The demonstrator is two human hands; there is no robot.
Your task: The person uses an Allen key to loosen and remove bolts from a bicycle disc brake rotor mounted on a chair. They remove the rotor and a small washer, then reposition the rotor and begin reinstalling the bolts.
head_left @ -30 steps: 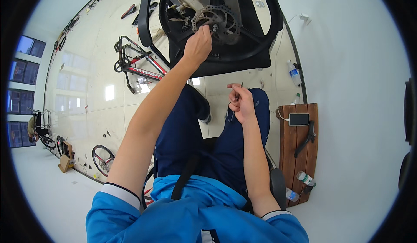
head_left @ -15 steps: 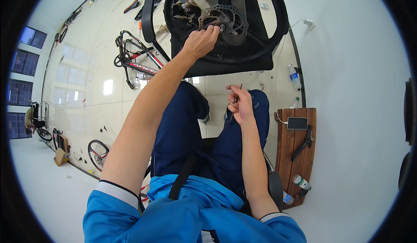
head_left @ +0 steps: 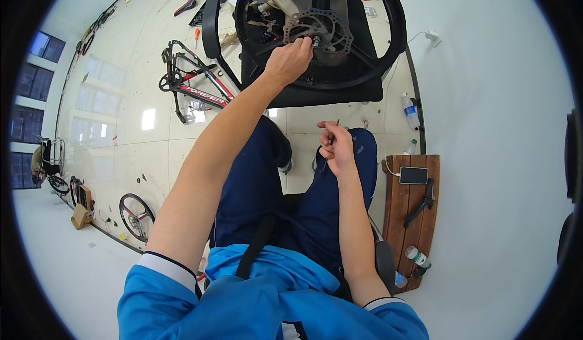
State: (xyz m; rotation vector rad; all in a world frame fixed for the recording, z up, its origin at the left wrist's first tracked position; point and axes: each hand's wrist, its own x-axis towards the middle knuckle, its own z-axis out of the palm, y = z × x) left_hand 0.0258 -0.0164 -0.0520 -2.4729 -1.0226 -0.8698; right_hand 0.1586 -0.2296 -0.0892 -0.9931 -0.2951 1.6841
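Observation:
A black bicycle wheel (head_left: 398,33) with a perforated brake disc (head_left: 347,41) lies on a black chair (head_left: 340,96) in front of me. My left hand (head_left: 290,59) reaches to its hub, fingers pinched together over the disc, just left of the metal axle end (head_left: 316,41). Whatever sits between those fingertips is hidden. Above my right thigh, my right hand (head_left: 337,148) has its fingers curled around a thin dark rod-like tool (head_left: 323,165), with the index finger sticking out to the left. The tool's exact kind is too small to tell.
A red and black bicycle frame (head_left: 206,97) lies on the floor at left, near an orange screwdriver (head_left: 197,34) and a saddle (head_left: 185,6). At right, a wooden bench (head_left: 396,224) bears a phone (head_left: 413,175), a black curved part (head_left: 419,209) and a bottle (head_left: 418,256).
The whole view has shifted slightly, so the wheel sits a little farther right in it. My left hand stays by the axle; my right hand keeps its hold on the tool.

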